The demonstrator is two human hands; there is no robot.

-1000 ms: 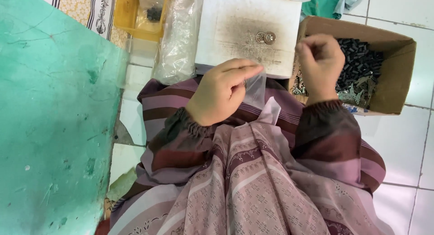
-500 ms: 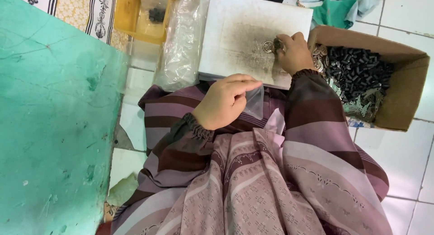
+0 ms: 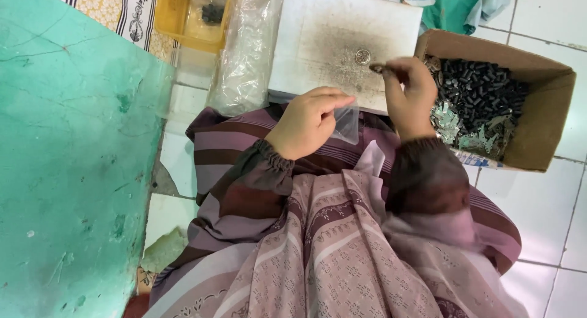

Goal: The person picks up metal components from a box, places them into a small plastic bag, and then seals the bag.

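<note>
My left hand (image 3: 309,122) pinches a small clear plastic bag (image 3: 347,121) over my lap, fingers closed on its top edge. My right hand (image 3: 408,92) is raised at the near edge of a dirty white board (image 3: 318,24) and holds a small dark metal piece (image 3: 376,68) between its fingertips. One small round metal ring (image 3: 362,56) lies on the board just beyond that piece. To the right stands an open cardboard box (image 3: 550,128) filled with several small black cylindrical parts (image 3: 483,98) and silvery scraps.
A green painted surface (image 3: 67,153) fills the left side. A stack of clear plastic bags (image 3: 244,55) lies left of the board, with a yellow tray (image 3: 177,18) behind it. Green cloth (image 3: 465,9) lies at the top right on white floor tiles (image 3: 550,232).
My right hand went from the cardboard box to the white board, then drew back a little with a small metal piece. The left hand kept hold of the clear bag.
</note>
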